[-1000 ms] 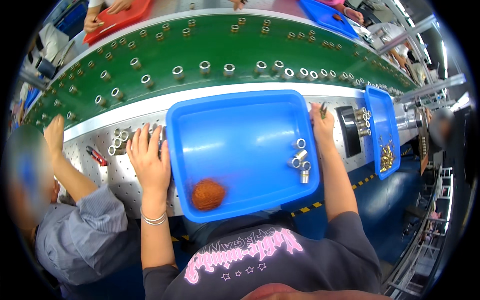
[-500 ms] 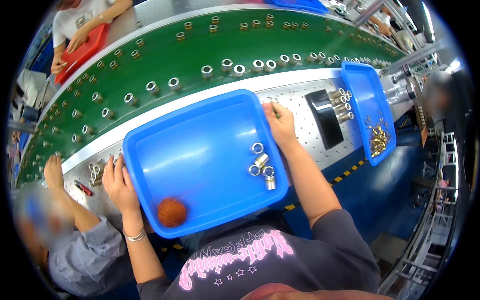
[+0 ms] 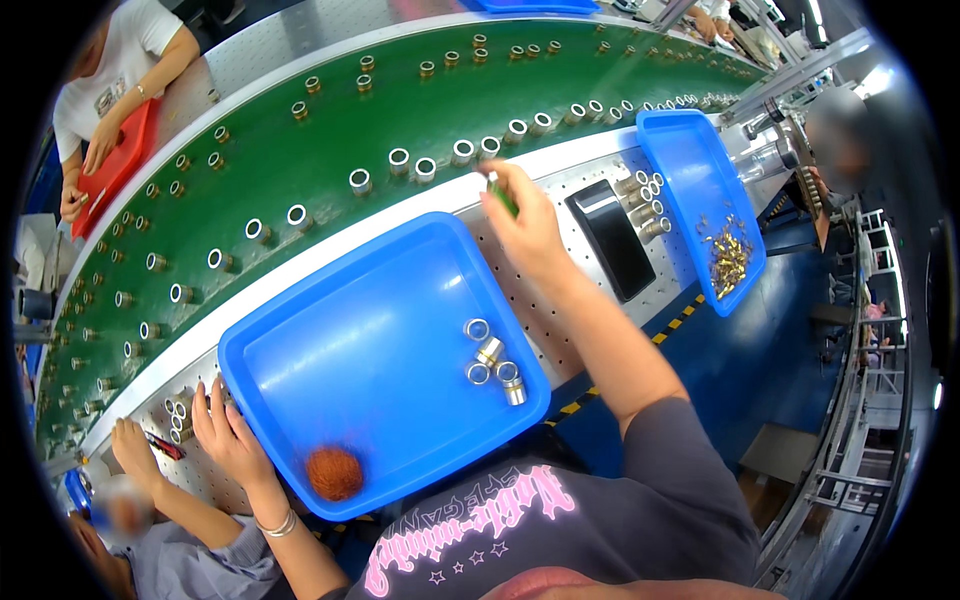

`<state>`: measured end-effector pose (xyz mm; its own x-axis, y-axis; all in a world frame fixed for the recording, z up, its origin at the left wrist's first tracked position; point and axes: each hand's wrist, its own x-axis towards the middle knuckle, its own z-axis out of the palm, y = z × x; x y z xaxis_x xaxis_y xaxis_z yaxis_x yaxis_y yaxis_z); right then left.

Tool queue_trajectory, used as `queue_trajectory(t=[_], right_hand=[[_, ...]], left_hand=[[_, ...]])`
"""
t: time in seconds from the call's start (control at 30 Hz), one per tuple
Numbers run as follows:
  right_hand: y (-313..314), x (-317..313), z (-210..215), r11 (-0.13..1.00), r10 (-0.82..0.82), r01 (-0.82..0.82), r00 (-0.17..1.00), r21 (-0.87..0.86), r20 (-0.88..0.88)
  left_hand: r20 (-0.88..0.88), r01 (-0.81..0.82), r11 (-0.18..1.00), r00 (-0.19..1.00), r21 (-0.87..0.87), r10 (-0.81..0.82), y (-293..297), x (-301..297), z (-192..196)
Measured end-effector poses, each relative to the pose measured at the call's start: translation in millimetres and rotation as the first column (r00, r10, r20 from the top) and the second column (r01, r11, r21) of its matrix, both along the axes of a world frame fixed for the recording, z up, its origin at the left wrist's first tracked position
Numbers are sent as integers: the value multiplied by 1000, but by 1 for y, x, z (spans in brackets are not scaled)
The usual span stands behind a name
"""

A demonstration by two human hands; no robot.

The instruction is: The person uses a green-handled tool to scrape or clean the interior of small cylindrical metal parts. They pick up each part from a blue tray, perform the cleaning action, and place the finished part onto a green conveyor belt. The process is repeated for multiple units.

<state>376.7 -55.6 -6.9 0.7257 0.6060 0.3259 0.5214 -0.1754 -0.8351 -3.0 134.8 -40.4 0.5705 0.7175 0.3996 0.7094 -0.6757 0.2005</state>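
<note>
My right hand is raised over the belt's white near edge, fingers closed around a small green stick-like thing; its kind is not clear. Beside the left rim of a blue plastic tray lies my left hand, fingers stretched out and apart, seeming to touch the rim. Inside the tray, several silver metal sleeves lie at the right, some upright and some tipped. A brown-orange ball of wiry fibre sits in its near left corner.
A green conveyor belt carries many metal sleeves. Right of the tray are a black phone-like slab, more sleeves and a blue tray with small brass parts. Co-workers sit at left and across, one by a red tray.
My right hand has left the tray's right rim and moved up toward the belt with the green thing. The view has shifted, and the tray appears lower and further left.
</note>
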Motion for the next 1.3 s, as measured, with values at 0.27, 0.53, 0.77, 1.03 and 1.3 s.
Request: queue_trajectory(t=[0.27,0.53,0.77,1.03,1.3], right_hand=[[93,180,23,837,-152,390,840,-385,521],[140,254,6,542,-250,588,795,-601,552],[140,258,-3,581,-248,618,754,-529,609],[183,181,18,829,-86,361,836,-426,541],[225,147,-1,808,65,272,840,-522,539]], left_hand=[[19,-1,999,1000,-40,1,-1,2,3],[-100,-124,986,988,-107,114,-11,16,25],[-157,-110,990,983,-85,96,-8,11,22],[-4,-7,995,1000,-103,6,-4,-3,13],[-4,-14,995,1000,-98,14,-3,-7,7]])
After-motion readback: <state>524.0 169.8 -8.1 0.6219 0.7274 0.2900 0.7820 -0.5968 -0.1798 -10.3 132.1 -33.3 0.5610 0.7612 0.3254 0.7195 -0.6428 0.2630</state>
